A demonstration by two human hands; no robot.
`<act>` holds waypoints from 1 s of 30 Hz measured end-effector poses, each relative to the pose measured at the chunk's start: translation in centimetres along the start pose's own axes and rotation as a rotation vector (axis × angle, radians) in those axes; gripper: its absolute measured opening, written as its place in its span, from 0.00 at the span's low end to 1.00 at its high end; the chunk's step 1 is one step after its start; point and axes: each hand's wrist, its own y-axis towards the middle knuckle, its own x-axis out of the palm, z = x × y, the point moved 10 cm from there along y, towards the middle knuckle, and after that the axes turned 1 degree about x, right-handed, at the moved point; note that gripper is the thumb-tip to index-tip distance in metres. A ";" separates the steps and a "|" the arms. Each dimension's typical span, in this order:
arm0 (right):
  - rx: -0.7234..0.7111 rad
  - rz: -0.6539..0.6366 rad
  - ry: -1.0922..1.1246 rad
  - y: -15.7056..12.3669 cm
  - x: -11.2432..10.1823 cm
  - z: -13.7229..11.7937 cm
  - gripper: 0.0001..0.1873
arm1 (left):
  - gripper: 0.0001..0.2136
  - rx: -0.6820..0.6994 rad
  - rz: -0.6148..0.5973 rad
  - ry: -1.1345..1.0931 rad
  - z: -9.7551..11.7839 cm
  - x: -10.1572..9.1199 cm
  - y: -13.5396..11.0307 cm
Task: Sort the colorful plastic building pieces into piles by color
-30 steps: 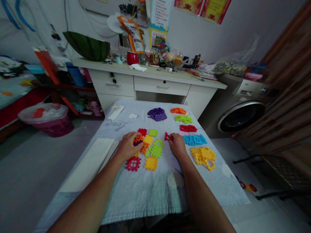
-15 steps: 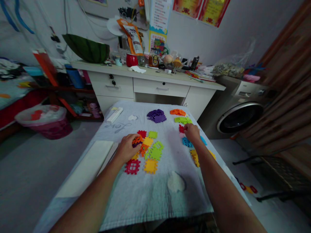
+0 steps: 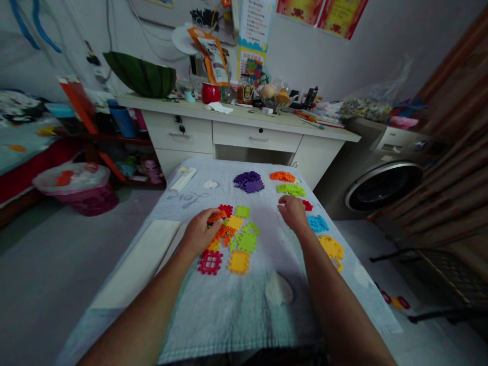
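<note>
My left hand [image 3: 200,231] is closed on orange interlocking tiles [image 3: 217,217], with a bit of purple under them. Beneath and beside it lies a mixed group: a red tile [image 3: 226,209], a green tile [image 3: 242,212], yellow tiles [image 3: 239,262], joined green tiles [image 3: 247,238] and a red window tile [image 3: 210,262]. My right hand [image 3: 293,212] hovers over the cloth, fingers slightly apart, nothing visible in them. Just right of it sits a red pile [image 3: 307,205], with a green pile [image 3: 291,189] beyond and a blue pile [image 3: 317,223] nearer me.
A purple pile [image 3: 248,181] and an orange pile [image 3: 282,177] lie at the table's far side, a yellow pile [image 3: 331,247] at the right edge. A long white box [image 3: 139,264] lies along the left. Behind stands a white desk [image 3: 179,137]; a washing machine [image 3: 373,162] is at right.
My right hand has moved left and back from the red pile, uncovering the blue and yellow piles. My left hand stays over the mixed group, still holding orange tiles. The view has shifted slightly.
</note>
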 end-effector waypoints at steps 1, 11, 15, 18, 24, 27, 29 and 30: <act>-0.071 -0.011 0.054 -0.6 0.8 -1.7 0.10 | 0.15 -0.015 0.006 -0.009 -0.2 -0.1 0.0; -0.403 -0.142 0.307 -4.9 7.0 -9.8 0.23 | 0.18 -0.074 0.043 0.027 -0.4 -1.2 0.1; -0.412 -0.178 0.230 -4.9 8.0 -9.7 0.23 | 0.19 -0.100 0.067 0.025 -0.8 -1.5 0.0; -0.409 -0.178 0.213 -4.9 8.1 -9.7 0.18 | 0.19 -0.115 0.085 0.018 -1.0 -1.7 -0.1; -0.368 -0.141 0.263 -4.7 7.7 -9.4 0.11 | 0.19 -0.120 0.063 -0.003 -1.0 -1.3 0.0; -0.356 -0.126 0.272 -4.7 7.6 -9.2 0.11 | 0.18 -0.108 0.057 -0.010 -0.9 -1.1 0.1; -0.355 -0.115 0.280 -4.7 7.5 -9.1 0.11 | 0.17 -0.101 0.064 -0.009 -0.9 -1.1 0.1; -0.357 -0.110 0.286 -4.7 7.4 -9.1 0.10 | 0.17 -0.100 0.070 -0.006 -0.9 -1.1 0.1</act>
